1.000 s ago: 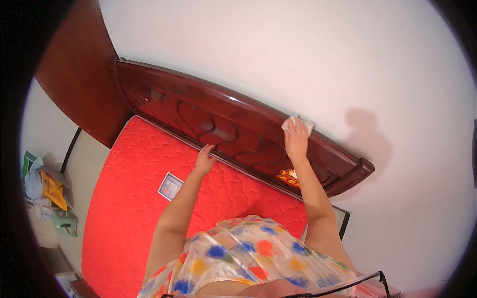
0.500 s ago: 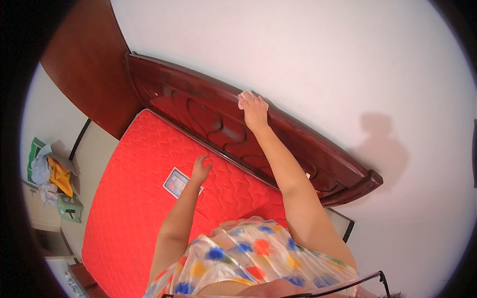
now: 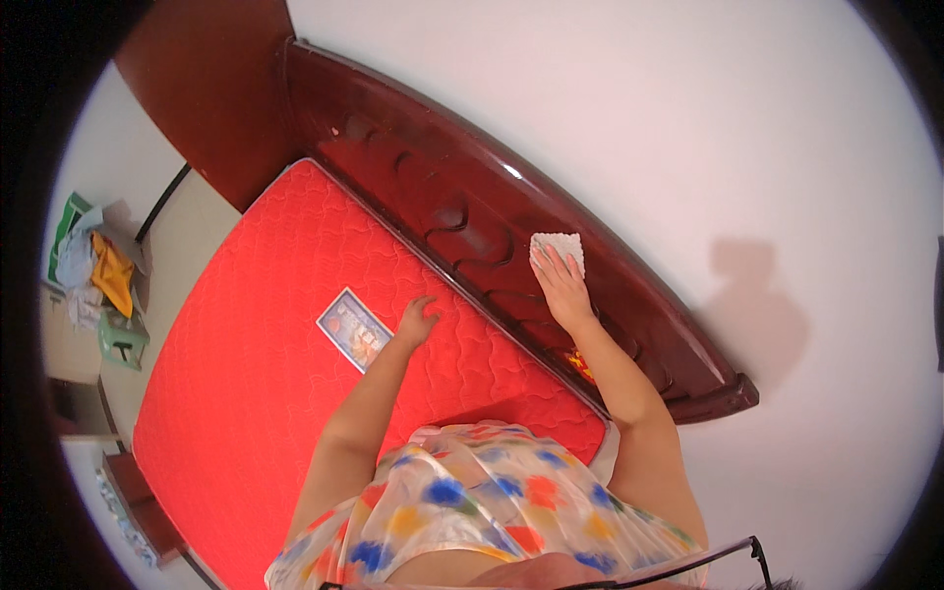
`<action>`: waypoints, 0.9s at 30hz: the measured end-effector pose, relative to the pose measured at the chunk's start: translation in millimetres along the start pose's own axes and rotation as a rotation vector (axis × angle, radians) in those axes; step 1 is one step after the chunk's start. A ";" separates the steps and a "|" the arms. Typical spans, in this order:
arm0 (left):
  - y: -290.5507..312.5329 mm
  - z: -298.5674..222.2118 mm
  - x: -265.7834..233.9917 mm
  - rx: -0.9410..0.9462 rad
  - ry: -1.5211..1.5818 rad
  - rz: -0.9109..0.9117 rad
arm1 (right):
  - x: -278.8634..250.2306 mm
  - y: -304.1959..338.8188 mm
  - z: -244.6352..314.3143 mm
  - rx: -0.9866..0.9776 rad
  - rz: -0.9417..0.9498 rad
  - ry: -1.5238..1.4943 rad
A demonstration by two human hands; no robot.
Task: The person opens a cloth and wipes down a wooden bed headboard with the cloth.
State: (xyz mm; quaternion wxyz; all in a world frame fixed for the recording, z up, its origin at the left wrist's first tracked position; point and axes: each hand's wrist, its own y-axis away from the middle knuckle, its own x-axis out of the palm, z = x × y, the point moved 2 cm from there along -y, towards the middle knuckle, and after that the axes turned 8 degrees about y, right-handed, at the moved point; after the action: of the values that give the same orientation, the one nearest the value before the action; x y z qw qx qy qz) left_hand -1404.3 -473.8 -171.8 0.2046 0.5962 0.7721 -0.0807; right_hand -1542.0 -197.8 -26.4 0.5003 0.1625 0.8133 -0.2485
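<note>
My right hand (image 3: pixel 564 292) lies with its fingers stretched over a small white cloth (image 3: pixel 567 241), pressing it against the front face of a dark red wooden headboard (image 3: pixel 442 133). Carved curves run along that face, and its polished top catches the light. Over the red quilted mattress (image 3: pixel 236 324) hovers my left hand (image 3: pixel 418 322), fingers apart and slightly bent, holding nothing. Close beside it, a rectangular printed sheet (image 3: pixel 354 328) with a pale border rests on the mattress. Part of a red and yellow item (image 3: pixel 580 363) shows behind my right forearm, low on the headboard.
A white wall (image 3: pixel 708 128) rises behind the headboard. At its far left end stands a tall brown wooden panel (image 3: pixel 206 98). Farther left, a yellow cloth (image 3: pixel 111 272) and other fabrics are heaped near a green stool (image 3: pixel 123 340). Brown furniture (image 3: pixel 141 492) stands at lower left.
My right hand has moved from the headboard's top edge down onto its front face, with the cloth now spread flatter under the fingers. My left hand has shifted slightly right; the view has tilted.
</note>
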 end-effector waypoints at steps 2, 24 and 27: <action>3.0 17.9 6.9 -0.052 0.018 -0.015 | 12.5 -0.6 7.6 -0.042 0.047 0.142; 126.4 209.1 74.5 -0.625 0.148 -0.123 | 98.0 -189.8 95.0 -0.031 -0.231 -0.044; 106.5 211.5 89.1 -0.662 -0.069 -0.136 | 123.0 -177.0 77.7 -0.078 -0.218 0.026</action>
State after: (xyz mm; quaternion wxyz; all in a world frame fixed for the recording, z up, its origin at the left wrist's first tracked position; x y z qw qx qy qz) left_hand -1274.6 -443.2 -386.8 0.4073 0.4414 0.7871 0.1408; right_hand -1630.8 -385.7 -122.9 0.4656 0.0568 0.8417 -0.2673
